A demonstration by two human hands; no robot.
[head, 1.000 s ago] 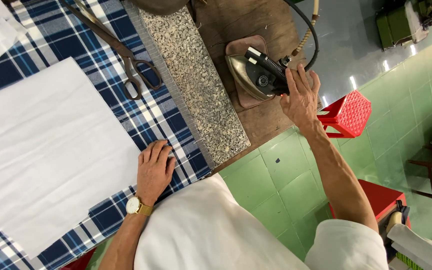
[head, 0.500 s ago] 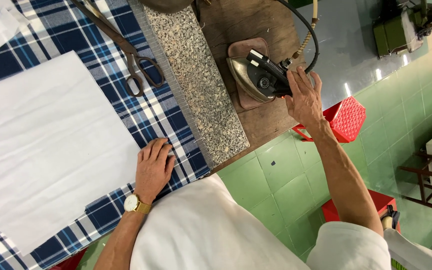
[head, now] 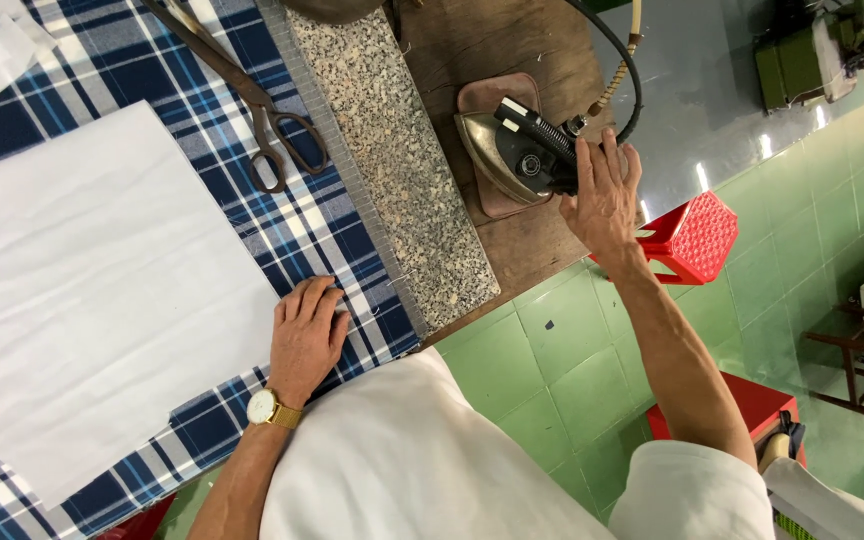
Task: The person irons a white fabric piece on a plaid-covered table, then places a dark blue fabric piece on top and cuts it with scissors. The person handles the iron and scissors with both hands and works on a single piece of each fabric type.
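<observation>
1. A white sheet of cloth (head: 92, 290) lies flat on the blue plaid fabric (head: 282, 215) that covers the left part of the table (head: 512, 245). Its near right edge runs just beside the left hand.

2. The left hand (head: 307, 340), a gold watch (head: 267, 408) on its wrist, rests palm down on the plaid fabric with fingers spread flat. It grips nothing and touches, or nearly touches, the edge of the white sheet.

3. Beyond that hand, a pair of large scissors (head: 252, 95) lies on the plaid, its loops toward the person. Neither hand is on it.

4. A speckled stone slab (head: 392, 160) runs as a long strip between the plaid fabric and the bare wood.

5. The iron (head: 512, 150) sits on a brown pad (head: 487, 100) on the wood, well apart from the left hand and to the right of the slab. Its long axis slants from the point at upper left to the heel at lower right. A black cord (head: 617, 60) leaves from the heel end.

6. The right hand (head: 602, 195) is by far the nearer one. It is at the iron's heel, fingers laid over the rear of the black handle; the curl is loose, and I cannot tell whether the grasp is fully closed.

7. A red plastic stool (head: 692, 235) stands on the green tiled floor (head: 552, 370), just past the right hand.
</observation>
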